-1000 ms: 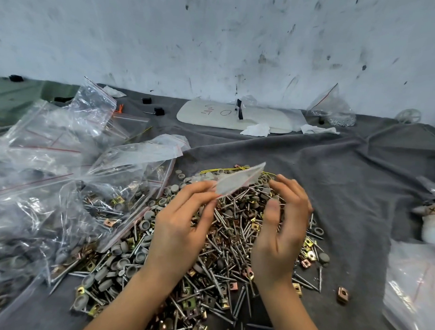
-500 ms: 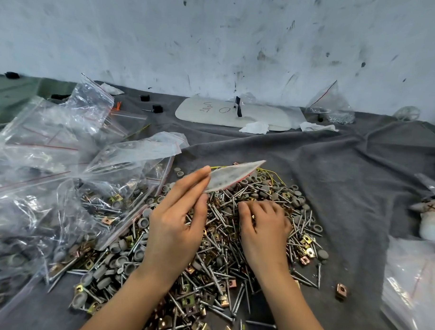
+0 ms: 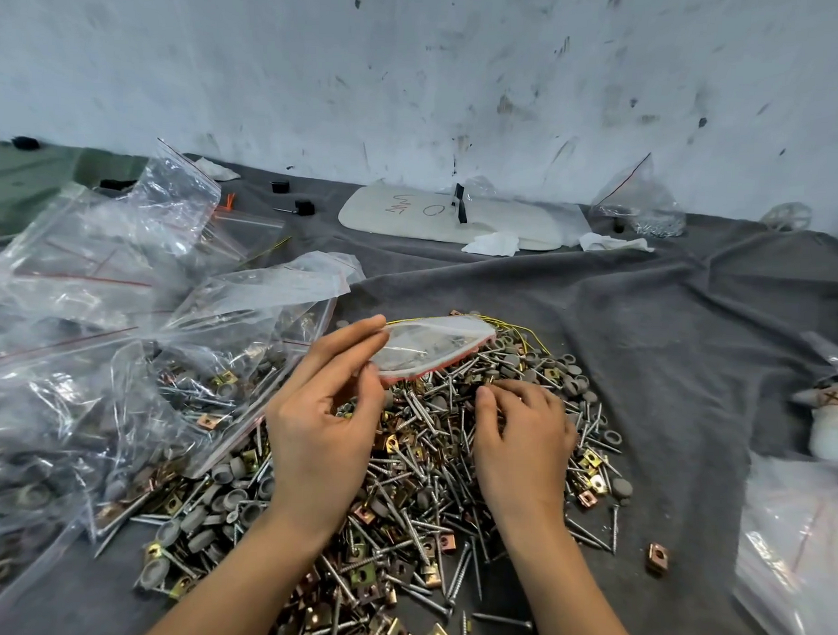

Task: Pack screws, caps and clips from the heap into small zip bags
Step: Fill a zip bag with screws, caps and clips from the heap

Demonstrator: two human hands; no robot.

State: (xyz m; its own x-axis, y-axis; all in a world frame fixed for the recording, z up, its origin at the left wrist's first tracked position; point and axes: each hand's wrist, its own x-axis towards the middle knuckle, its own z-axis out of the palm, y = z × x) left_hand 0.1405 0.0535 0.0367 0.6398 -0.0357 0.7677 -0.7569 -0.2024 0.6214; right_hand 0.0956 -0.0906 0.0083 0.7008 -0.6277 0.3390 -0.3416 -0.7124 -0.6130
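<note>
small zip bag (image 3: 430,348) — mouth gaping, red-edged — is pinched in the grip of the left hand (image 3: 328,423), thumb under and fingers over its left end, just above the heap (image 3: 425,488) of screws, grey caps and brassy clips. right of that grip, the right hand (image 3: 522,439) lies on the heap, fingers curled down among the screws — whether its grip has anything i cannot tell. left of the grip, filled bags (image 3: 97,353) lie on the grey-covered counter (image 3: 667,349).

We had one head-worn camera; it looked forward and down, close over the heap of silver screws, grey caps and brass clips (image 3: 426,465).
</note>
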